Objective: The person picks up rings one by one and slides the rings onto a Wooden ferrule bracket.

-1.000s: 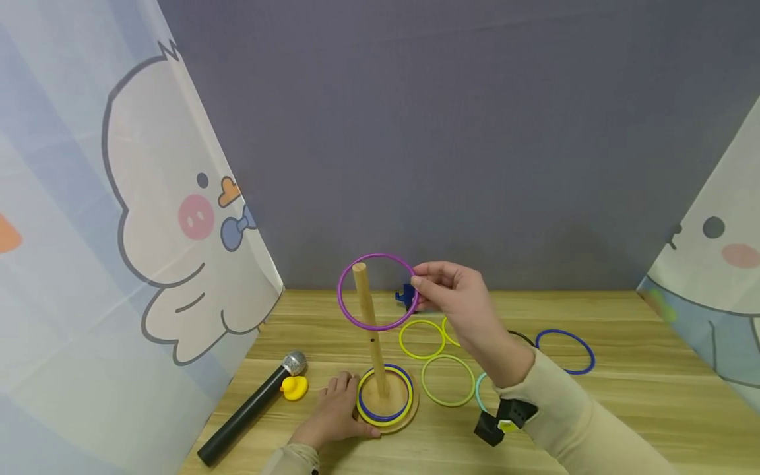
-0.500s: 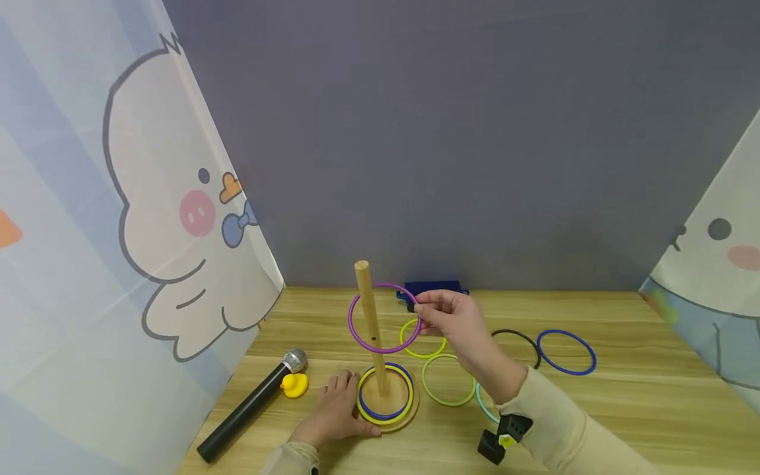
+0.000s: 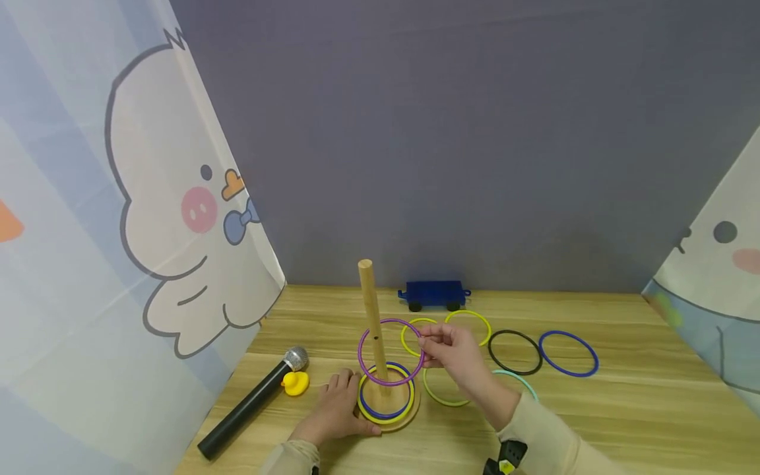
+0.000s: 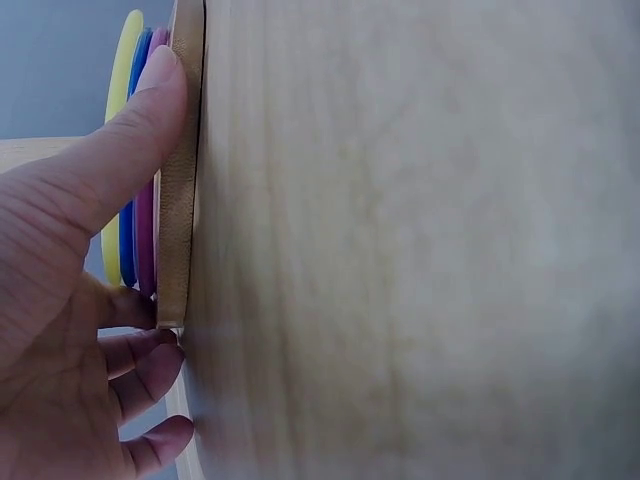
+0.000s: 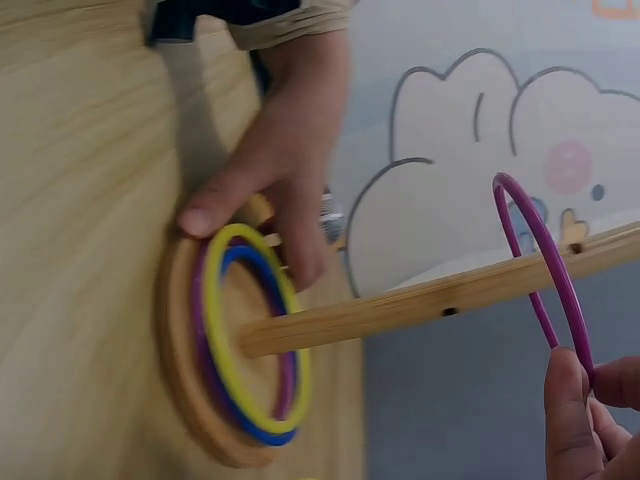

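Lower than half a second ago, down slides the purple ring, looped around the wooden peg and pinched at three o'clock by the right hand. Over at eight o'clock, the left hand grips the round base, where yellow and blue rings lie stacked.
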`<state>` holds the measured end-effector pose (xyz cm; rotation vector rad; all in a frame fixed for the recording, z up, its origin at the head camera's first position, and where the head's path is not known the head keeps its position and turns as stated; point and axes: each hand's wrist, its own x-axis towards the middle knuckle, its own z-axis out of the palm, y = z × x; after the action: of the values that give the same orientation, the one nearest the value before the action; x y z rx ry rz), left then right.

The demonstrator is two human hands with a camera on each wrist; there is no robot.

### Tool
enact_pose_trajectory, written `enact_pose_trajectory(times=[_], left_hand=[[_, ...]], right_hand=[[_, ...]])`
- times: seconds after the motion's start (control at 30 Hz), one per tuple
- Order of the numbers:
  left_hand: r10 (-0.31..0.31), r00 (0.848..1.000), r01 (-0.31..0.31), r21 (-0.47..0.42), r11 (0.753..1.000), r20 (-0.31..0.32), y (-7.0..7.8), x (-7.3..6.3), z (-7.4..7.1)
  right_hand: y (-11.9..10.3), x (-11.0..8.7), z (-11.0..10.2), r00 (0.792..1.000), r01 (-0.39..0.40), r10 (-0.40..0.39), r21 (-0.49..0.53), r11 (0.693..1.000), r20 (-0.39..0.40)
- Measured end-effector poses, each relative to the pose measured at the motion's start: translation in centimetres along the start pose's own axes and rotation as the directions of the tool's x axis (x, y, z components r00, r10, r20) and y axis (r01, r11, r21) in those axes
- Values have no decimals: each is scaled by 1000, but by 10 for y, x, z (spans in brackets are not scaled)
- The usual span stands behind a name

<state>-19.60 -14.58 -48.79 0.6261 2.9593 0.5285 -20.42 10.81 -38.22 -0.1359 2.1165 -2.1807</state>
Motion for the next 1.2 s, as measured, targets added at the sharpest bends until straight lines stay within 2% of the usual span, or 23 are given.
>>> enact_pose_trajectory(times=[0.23,0.77,1.0,1.2], left_hand=[[3,1000,-3,-3,1000,-12,1,0,0],[12,1000,-12,7,1000,-20,0,1,1],[16,999,-15,11,1000,-30,2,0,0],[21,999,-20,19,1000,-45,0,-1,1]], right_hand=[[31,-1,2,999,-43,43,-26,999,3],[90,6,8,998,-59,60,-79,995,2],[103,10,12,999,-34,35,-80,996,11],[107,13,14,999,-18,10,-167,986,-46]])
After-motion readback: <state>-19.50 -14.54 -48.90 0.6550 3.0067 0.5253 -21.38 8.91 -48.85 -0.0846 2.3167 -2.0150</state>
